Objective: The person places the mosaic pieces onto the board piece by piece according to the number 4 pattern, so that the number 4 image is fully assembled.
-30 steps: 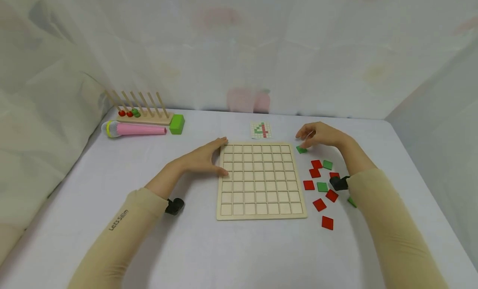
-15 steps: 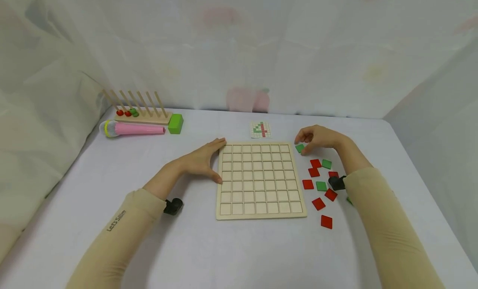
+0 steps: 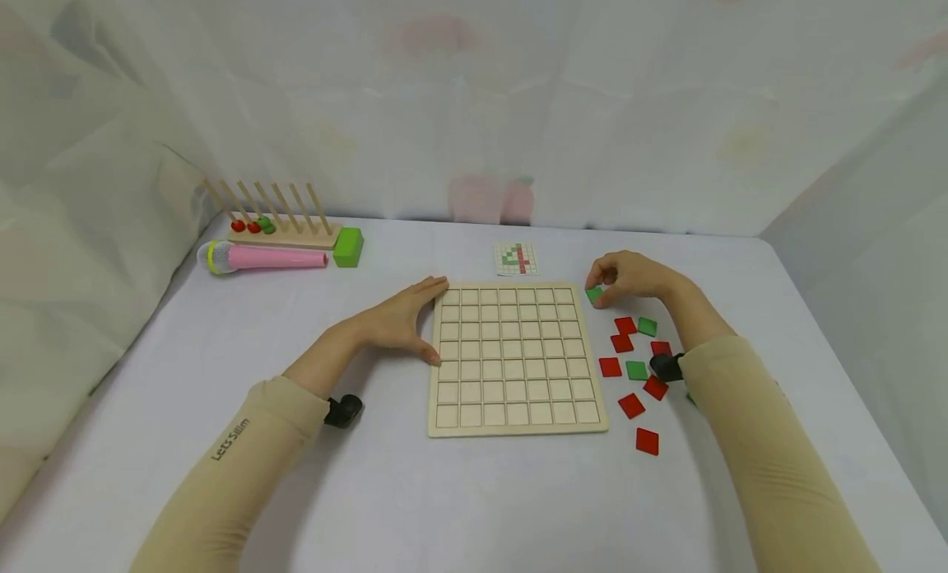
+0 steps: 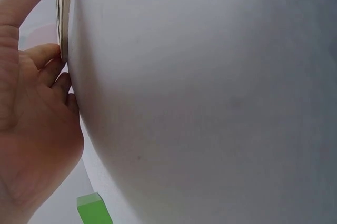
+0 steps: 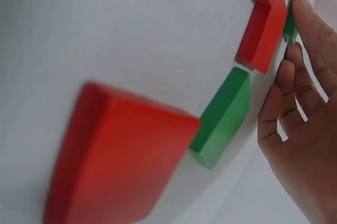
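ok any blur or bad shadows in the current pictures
Head view: soft, fairly even light, grid lines of the board readable, a faint shadow below the left hand. Left wrist view: the white tabletop darkens toward the right side and looks bowed, perhaps lens distortion. Right wrist view: the red tile nearest the camera is out of focus.

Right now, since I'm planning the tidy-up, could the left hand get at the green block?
Probably yes: the left hand touches the left edge of the wooden board, and only white cloth shows between hand and green block.
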